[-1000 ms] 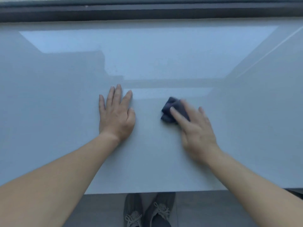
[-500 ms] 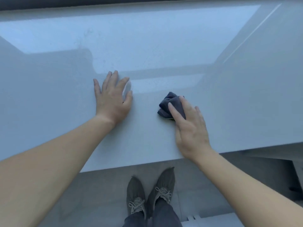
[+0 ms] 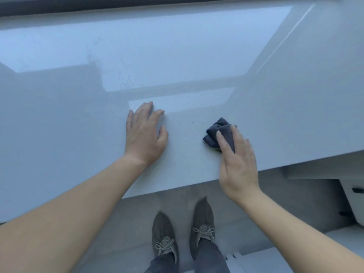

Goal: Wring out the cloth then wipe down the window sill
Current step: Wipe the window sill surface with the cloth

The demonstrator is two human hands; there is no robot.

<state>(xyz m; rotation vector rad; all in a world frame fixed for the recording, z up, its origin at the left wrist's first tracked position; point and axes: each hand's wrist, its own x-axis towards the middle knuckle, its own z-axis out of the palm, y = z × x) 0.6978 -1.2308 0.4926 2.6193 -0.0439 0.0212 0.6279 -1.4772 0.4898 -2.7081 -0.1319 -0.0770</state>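
The right hand (image 3: pixel 237 160) covers the near half of the cloth (image 3: pixel 216 133), so the cloth's full outline and size cannot be made out; only a bunched, dark grey lump shows past the fingertips, with a speck of green at its near edge under the index finger. What shows of the cloth runs from the hand away toward the window, leaning a little to the left, and its folds point the same way. It lies on the sill (image 3: pixel 78 134), near the front edge and right of centre. The right hand lies flat on it, fingers stretched out and close together, pressing down rather than gripping; the thumb is hidden behind the hand. The left hand (image 3: pixel 144 134) rests palm down on the bare sill, well apart from the cloth, fingers spread and holding nothing. Both forearms are cut off by the lower frame edge. The sill's glossy surface carries pale reflections and a few dark specks between the hands. Below the edge, two grey shoes (image 3: pixel 183 235) stand on the floor.
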